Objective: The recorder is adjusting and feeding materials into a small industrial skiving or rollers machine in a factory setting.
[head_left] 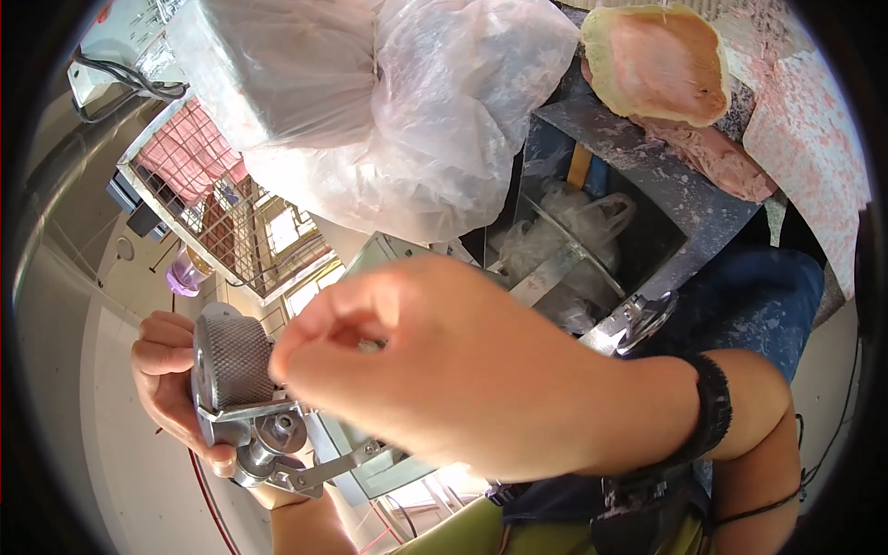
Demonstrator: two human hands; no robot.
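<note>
**A:** How do the fingers stand?

**B:** The left hand (166,384) curls around the rim of the knurled metal wheel (239,361), fingers along its far side, thumb low by the near edge. The right hand (388,338) is bent inward, its fingers curled toward the thumb; it's blurred, so I can't tell whether they pinch anything.

**A:** Where's the wheel?

**B:** At the lower left, upright on a metal bracket (319,472). The right fingertips are just beside its textured face; I can't tell if they touch.

**A:** What borders the hands?

**B:** The white plastic bag (370,176) bulges above the right hand, and the wire basket (199,208) stands above the left. Left of the left hand spreads a pale surface (116,435). The dark bin (652,242) lies up and right, beyond the right wrist.
</note>
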